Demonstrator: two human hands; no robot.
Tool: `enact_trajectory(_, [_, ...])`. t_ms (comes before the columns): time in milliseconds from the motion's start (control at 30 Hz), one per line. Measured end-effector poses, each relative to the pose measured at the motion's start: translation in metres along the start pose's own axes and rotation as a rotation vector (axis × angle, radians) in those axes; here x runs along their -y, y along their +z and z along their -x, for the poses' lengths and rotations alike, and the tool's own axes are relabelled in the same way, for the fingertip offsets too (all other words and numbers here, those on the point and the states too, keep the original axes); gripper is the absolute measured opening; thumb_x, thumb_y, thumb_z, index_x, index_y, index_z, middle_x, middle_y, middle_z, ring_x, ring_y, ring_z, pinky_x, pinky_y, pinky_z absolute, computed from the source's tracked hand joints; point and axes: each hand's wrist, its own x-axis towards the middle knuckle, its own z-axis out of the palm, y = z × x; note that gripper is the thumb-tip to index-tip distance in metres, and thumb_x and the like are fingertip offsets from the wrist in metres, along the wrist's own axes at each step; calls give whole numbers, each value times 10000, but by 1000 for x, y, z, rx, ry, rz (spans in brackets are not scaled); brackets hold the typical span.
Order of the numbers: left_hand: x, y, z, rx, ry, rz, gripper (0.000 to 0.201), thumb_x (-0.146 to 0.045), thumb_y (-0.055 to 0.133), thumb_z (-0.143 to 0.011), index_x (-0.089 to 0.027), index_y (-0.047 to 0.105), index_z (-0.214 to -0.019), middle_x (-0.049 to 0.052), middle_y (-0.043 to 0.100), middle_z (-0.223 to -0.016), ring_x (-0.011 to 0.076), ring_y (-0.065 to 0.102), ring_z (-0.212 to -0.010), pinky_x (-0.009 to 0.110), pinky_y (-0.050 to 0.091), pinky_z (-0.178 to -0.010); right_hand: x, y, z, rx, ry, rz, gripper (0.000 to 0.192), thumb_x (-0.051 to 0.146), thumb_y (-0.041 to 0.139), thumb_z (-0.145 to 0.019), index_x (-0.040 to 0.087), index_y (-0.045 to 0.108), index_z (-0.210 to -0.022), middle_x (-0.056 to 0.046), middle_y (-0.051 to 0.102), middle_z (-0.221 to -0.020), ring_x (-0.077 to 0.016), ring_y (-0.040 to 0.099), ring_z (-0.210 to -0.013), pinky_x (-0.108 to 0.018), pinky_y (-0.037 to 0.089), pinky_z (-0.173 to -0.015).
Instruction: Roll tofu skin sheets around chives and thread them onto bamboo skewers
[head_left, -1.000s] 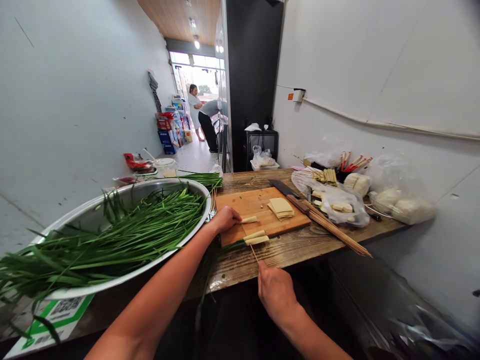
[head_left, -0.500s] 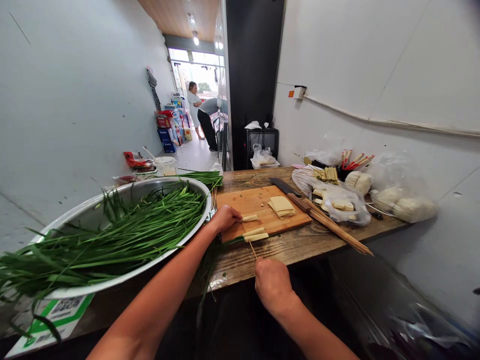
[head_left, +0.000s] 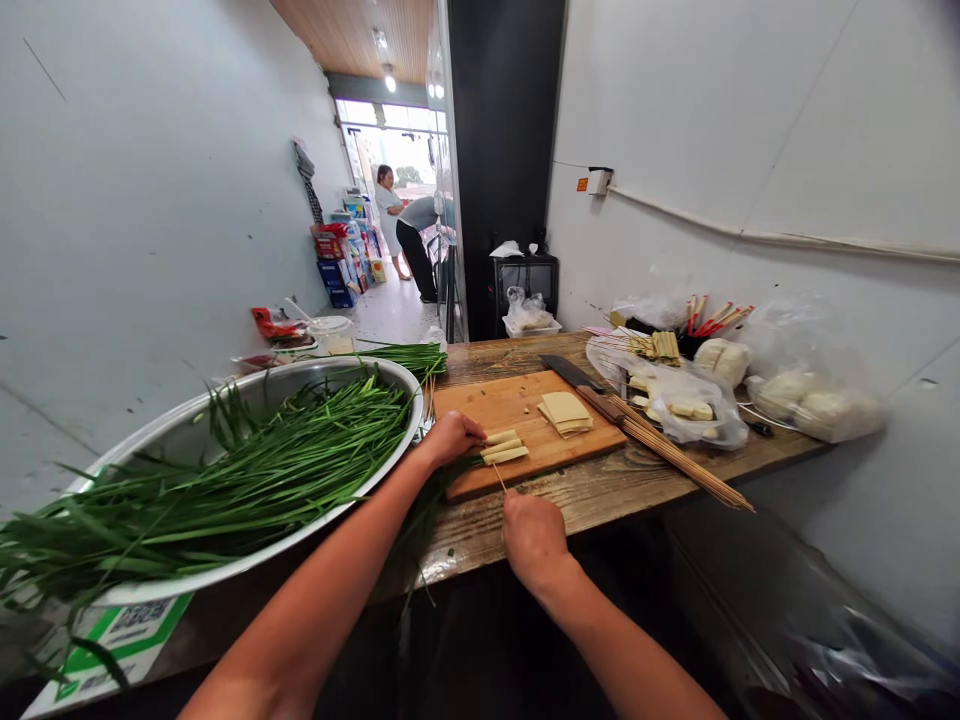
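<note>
Tofu rolls [head_left: 502, 447] under left hand [head_left: 448, 438] fingers; right hand [head_left: 532, 535] fingers closed around skewer [head_left: 498, 477].

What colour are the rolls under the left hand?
Pale yellow rolls on the wooden cutting board, head view.

Food-preparation corner of a small eatery or skewer stall, set in a narrow passage. A worn wooden counter [head_left: 600, 490] is seen at centre, bearing a cutting board [head_left: 517, 405], a cleaver [head_left: 574, 375] and a bundle of bamboo skewers [head_left: 686, 465]. A large steel basin [head_left: 187, 430] of green chives [head_left: 247, 470] is placed at left. Bagged ingredients [head_left: 817, 410] are ranged along the right wall. Stacked cartons [head_left: 334, 260] and a shopfront doorway with two people [head_left: 401, 230] are seen at upper centre.
</note>
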Motion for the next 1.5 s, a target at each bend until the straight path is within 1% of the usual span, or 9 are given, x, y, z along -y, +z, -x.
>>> enact_trajectory(167, [-2, -3, 1, 9, -24, -8, 194, -132, 603, -695, -163, 726, -842, 38, 718, -838, 156, 655, -765, 199, 456, -693, 1, 14, -8, -57, -10, -19, 296, 69, 352, -852, 87, 643, -909, -158, 692, -774, -237, 675, -732, -281, 491, -598])
enact_trajectory(333, [-2, -3, 2, 15, 9, -6, 193, -153, 584, -707, -187, 727, -833, 23, 719, -844, 152, 654, -763, 209, 463, -697, 3, 24, -11, -75, -25, -59, 309, 86, 330, -868, 85, 631, -935, -156, 689, -767, -222, 674, -723, -261, 472, -595])
enact_trajectory(667, [-6, -6, 0, 24, -19, -52, 206, -148, 574, -695, -179, 728, -830, 25, 719, -849, 166, 654, -796, 220, 470, -721, 7, 14, -19, -53, 20, -94, 241, 68, 425, -814, 95, 652, -888, -164, 692, -812, -221, 671, -762, -247, 463, -615])
enact_trajectory(833, [-5, -5, 2, 20, -35, -34, 208, -161, 574, -698, -174, 723, -842, 31, 718, -853, 170, 657, -799, 235, 478, -727, 6, 17, -23, -69, 18, -124, 239, 65, 436, -802, 94, 666, -860, -171, 691, -821, -219, 670, -771, -252, 464, -625])
enact_trajectory(1033, [-4, -5, 14, -74, -23, 59, 251, -206, 532, -744, -161, 703, -920, 47, 696, -964, 178, 640, -897, 276, 473, -828, -1, 18, -18, -116, 37, -234, 281, 209, 390, -877, 126, 657, -859, -128, 694, -799, -207, 663, -746, -250, 438, -615])
enact_trajectory(1133, [-9, -8, 21, -150, -48, 44, 278, -222, 488, -781, -168, 689, -966, 53, 683, -1005, 179, 630, -928, 291, 465, -856, -4, 18, -17, -161, 43, -265, 280, 173, 377, -876, 139, 650, -825, -102, 689, -768, -181, 655, -736, -226, 415, -612])
enact_trajectory(1233, [-17, -9, 25, -165, -36, 11, 314, -302, 471, -816, -184, 660, -1037, 55, 668, -1049, 185, 621, -953, 287, 464, -855, -8, 20, -21, -216, 78, -258, 281, 154, 369, -882, 141, 643, -817, -93, 681, -737, -166, 648, -704, -212, 402, -594])
enact_trajectory(1367, [-23, -5, 22, -205, -34, -77, 398, -320, 552, -777, -200, 590, -1155, 65, 627, -1135, 210, 583, -1036, 302, 438, -903, -16, 16, -37, -258, 75, -229, 275, 162, 375, -881, 145, 642, -814, -90, 682, -743, -176, 649, -693, -224, 411, -598])
enact_trajectory(1500, [-16, -5, 13, -284, -53, -139, 353, -305, 516, -806, -209, 607, -1133, 63, 638, -1116, 227, 589, -1030, 317, 448, -894, -18, 4, -64, -264, 62, -186, 260, 165, 396, -854, 120, 652, -861, -116, 684, -776, -223, 655, -737, -267, 434, -609])
